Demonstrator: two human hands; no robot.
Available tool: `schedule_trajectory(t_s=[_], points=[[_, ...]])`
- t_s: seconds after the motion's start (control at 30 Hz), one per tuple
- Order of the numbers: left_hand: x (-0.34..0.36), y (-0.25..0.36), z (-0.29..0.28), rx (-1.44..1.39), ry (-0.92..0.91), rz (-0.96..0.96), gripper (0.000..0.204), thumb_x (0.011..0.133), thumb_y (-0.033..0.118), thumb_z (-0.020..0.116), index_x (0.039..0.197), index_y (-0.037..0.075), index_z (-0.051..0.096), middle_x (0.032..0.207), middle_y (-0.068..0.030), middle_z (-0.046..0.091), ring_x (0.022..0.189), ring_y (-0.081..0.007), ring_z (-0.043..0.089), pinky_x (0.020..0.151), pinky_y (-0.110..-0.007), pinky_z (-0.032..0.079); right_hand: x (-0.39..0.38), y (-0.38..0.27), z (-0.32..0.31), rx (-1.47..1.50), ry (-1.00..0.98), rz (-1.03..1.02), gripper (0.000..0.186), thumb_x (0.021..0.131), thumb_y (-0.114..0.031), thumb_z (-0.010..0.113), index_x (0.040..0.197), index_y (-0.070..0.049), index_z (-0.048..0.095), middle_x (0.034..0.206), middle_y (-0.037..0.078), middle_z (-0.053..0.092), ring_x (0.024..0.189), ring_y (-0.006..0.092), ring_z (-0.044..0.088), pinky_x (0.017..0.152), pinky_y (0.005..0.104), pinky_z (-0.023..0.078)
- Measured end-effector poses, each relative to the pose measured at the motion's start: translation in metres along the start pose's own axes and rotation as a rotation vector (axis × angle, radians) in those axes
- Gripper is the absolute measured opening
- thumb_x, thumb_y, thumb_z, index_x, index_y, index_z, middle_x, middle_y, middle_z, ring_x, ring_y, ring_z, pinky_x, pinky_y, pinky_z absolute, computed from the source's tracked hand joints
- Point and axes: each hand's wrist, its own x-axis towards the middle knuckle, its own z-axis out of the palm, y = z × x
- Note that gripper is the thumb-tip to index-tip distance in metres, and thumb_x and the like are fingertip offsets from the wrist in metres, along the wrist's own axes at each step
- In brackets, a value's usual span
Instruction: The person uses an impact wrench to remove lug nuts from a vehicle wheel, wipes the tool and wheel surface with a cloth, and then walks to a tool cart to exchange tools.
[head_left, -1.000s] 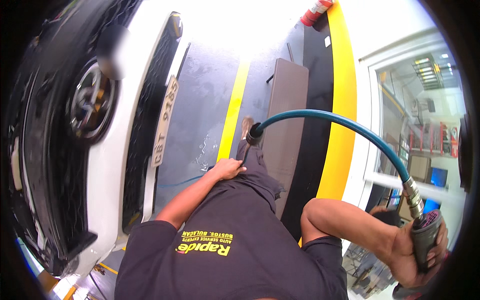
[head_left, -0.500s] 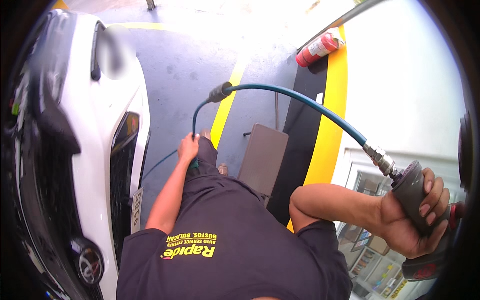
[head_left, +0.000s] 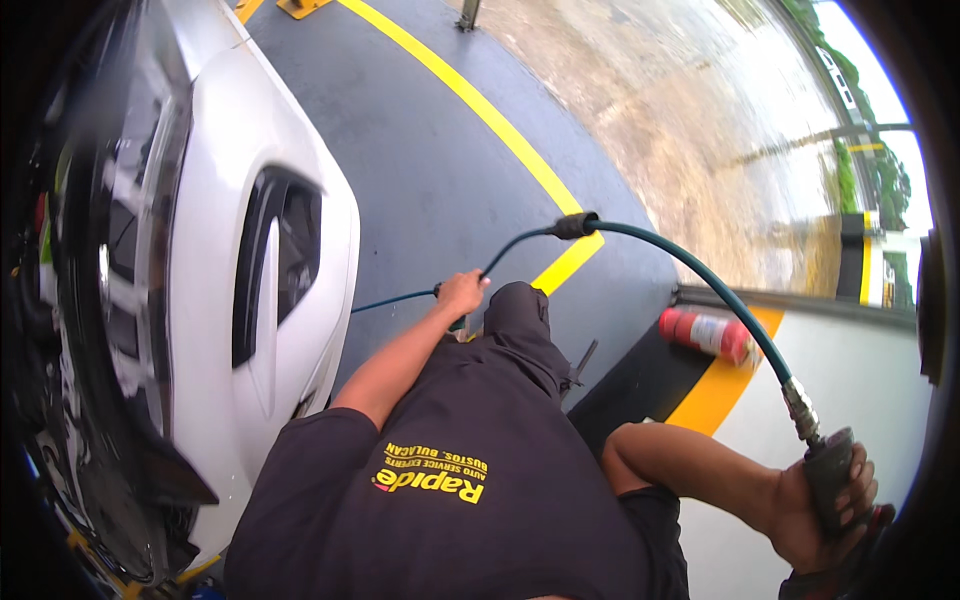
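My right hand point(head_left: 795, 520), at the lower right, grips the dark grey handle of an air impact wrench point(head_left: 828, 478); the wrench's lower part runs into the dark rim. A metal coupling point(head_left: 799, 405) joins the handle to a blue-green air hose point(head_left: 705, 265). The hose arches up to the left through a black sleeve point(head_left: 576, 225) and down to my left hand point(head_left: 462, 293). My left fingers are closed round the hose, in front of my dark trousers. Beyond that hand the thin hose runs left, passing behind the white car's bumper point(head_left: 335, 190).
The white car fills the left side, its headlight point(head_left: 135, 230) near the edge. A red fire extinguisher point(head_left: 705, 333) stands by a black-and-yellow kerb point(head_left: 645, 385) and white wall point(head_left: 850, 370) on my right. Yellow lines point(head_left: 490, 115) cross the grey floor point(head_left: 410, 160); wet pavement lies beyond.
My view and body have turned and moved forward along the car; its front corner and the outdoor pavement now show. The brown flat board has left view. Both hands keep their holds.
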Motion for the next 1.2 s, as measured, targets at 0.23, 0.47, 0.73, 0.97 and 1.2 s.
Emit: schedule_trajectory(t_s=[0.23, 0.47, 0.73, 0.97, 1.2], points=[[0.245, 0.12, -0.11, -0.066, 0.13, 0.046, 0.039, 0.104, 0.043, 0.053, 0.129, 0.015, 0.065, 0.115, -0.0207, 0.072, 0.107, -0.0441, 0.068, 0.09, -0.056, 0.053, 0.102, 0.262, 0.027, 0.004, -0.336, -0.02, 0.049, 0.105, -0.052, 0.043, 0.092, -0.009, 0.063, 0.064, -0.003, 0.049, 0.059, 0.0105, 0.054, 0.058, 0.0255, 0.045], [0.415, 0.136, -0.323, -0.226, 0.557, -0.171, 0.029, 0.105, 0.036, 0.053, 0.116, 0.012, 0.065, 0.105, -0.019, 0.071, 0.1, -0.041, 0.068, 0.08, -0.055, 0.053, 0.287, 0.529, 0.113, 0.236, -0.38, 0.049, 0.021, 0.084, -0.027, 0.054, 0.08, -0.007, 0.055, 0.072, 0.006, 0.05, 0.076, 0.0208, 0.052, 0.082, 0.0451, 0.042], [0.551, 0.003, -0.513, -0.376, 0.721, -0.557, 0.03, 0.105, 0.035, 0.052, 0.122, 0.012, 0.062, 0.11, -0.0178, 0.071, 0.105, -0.0396, 0.069, 0.087, -0.053, 0.054, 0.315, 0.826, 0.384, 0.309, -0.385, 0.311, 0.05, 0.085, -0.023, 0.053, 0.124, 0.008, 0.051, 0.074, 0.011, 0.048, 0.077, 0.0245, 0.046, 0.088, 0.0536, 0.038], [0.703, -0.032, -0.645, -0.465, 0.654, -0.524, 0.026, 0.104, 0.033, 0.054, 0.118, 0.011, 0.06, 0.113, -0.0192, 0.07, 0.105, -0.0419, 0.068, 0.087, -0.055, 0.053, 0.313, 1.048, 0.554, 0.575, -0.823, 0.572, 0.044, 0.091, -0.027, 0.054, 0.122, 0.004, 0.057, 0.076, 0.006, 0.047, 0.076, 0.0208, 0.044, 0.085, 0.046, 0.037], [0.866, -0.029, -0.834, -0.474, 0.661, -0.42, 0.027, 0.103, 0.031, 0.057, 0.125, 0.015, 0.06, 0.114, -0.015, 0.069, 0.105, -0.0382, 0.067, 0.086, -0.053, 0.053, 0.307, 1.21, 0.704, 0.34, -1.159, 0.603, 0.037, 0.096, -0.022, 0.056, 0.119, 0.006, 0.061, 0.1, 0.019, 0.064, 0.082, 0.0204, 0.055, 0.081, 0.0404, 0.046]])
